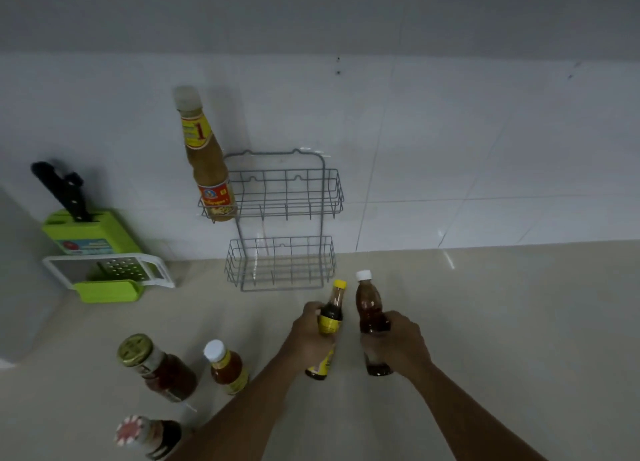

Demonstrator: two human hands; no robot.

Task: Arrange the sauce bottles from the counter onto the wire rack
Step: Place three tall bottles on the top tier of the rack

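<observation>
My left hand (311, 336) wraps yellow-capped dark bottle (330, 322); my right hand (398, 346) wraps white-capped brown bottle (370, 318). Both bottles near wire rack (284, 218) on wall. Tall bottle (206, 155) in upper basket, left end. Three bottles on counter (502, 322), left.

Single head view: looks forward and steeply down over the counter (485, 322) toward the tiled wall (450, 148); both forearms enter from bottom edge, close.

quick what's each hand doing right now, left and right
Left hand: closed around the yellow-capped dark sauce bottle.
Right hand: closed around the white-capped brown bottle.
</observation>
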